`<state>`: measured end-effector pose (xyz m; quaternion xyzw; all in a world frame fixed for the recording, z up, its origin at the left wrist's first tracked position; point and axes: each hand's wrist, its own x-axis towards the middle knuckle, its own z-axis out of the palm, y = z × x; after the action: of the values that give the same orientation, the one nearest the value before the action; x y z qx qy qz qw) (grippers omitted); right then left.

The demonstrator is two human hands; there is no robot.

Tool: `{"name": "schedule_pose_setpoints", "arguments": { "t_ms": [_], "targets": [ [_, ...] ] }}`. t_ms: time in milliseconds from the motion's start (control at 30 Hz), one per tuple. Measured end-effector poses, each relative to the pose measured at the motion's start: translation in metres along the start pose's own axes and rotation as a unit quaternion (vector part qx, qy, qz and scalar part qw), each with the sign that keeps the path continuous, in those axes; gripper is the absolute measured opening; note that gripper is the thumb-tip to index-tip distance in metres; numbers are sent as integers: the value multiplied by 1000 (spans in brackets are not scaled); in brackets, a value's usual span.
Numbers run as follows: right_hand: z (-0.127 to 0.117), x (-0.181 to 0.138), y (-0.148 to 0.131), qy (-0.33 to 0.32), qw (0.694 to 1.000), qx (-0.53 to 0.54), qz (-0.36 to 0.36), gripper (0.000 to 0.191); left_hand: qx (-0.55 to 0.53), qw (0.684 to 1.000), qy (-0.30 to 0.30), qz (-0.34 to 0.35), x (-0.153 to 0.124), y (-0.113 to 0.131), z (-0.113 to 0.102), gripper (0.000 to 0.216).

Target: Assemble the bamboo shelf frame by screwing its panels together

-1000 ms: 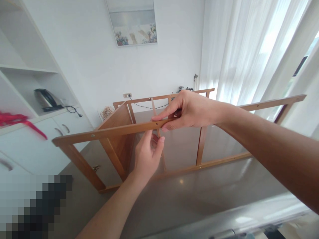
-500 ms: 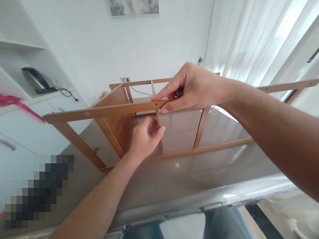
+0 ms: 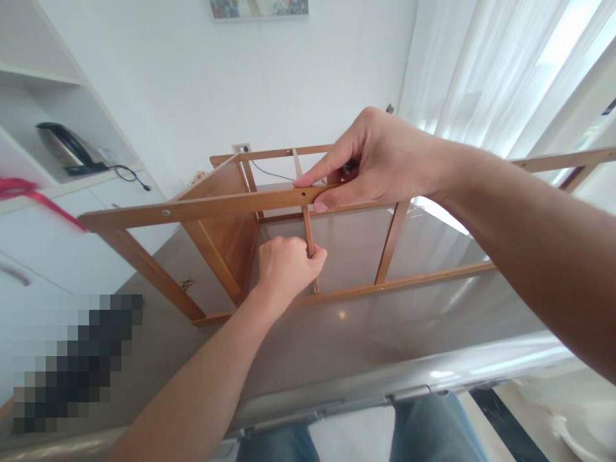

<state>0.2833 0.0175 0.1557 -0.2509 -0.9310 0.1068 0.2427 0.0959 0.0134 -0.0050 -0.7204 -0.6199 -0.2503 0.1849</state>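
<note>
A brown wooden frame (image 3: 206, 206) of rails and slats stands on a grey glossy table (image 3: 366, 346). My right hand (image 3: 373, 163) pinches its near top rail from above, thumb under the rail and forefinger along it, with a small dark part half hidden under the fingers. My left hand (image 3: 285, 264) is closed round a thin upright slat (image 3: 308, 232) just below that rail. A solid wooden side panel (image 3: 222, 234) stands at the frame's left. A second frame rail (image 3: 274, 153) runs behind.
White cabinets and shelves on the left carry a kettle (image 3: 65, 146) with a black cord. A red strap (image 3: 33, 196) hangs at the left edge. White curtains (image 3: 486, 77) fill the right. A wall socket (image 3: 240, 148) sits behind the frame. My legs in blue jeans show below the table's edge.
My left hand rose from below the rail and closed round the thin upright slat. The view tilted down, so the frame sits lower and my legs show. My right hand kept its pinch.
</note>
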Motion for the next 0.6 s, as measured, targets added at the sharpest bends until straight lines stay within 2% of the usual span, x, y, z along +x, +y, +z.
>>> {"name": "schedule_pose_setpoints", "arguments": {
  "t_ms": [200,600],
  "targets": [
    [1,0,1,3,1000,-1,12,34,-21,1000,-7,8,-2,-1,3,45],
    [2,3,5,1,1000,20,10,34,-81,997,11,-9,-6,3,3,39]
  ]
}}
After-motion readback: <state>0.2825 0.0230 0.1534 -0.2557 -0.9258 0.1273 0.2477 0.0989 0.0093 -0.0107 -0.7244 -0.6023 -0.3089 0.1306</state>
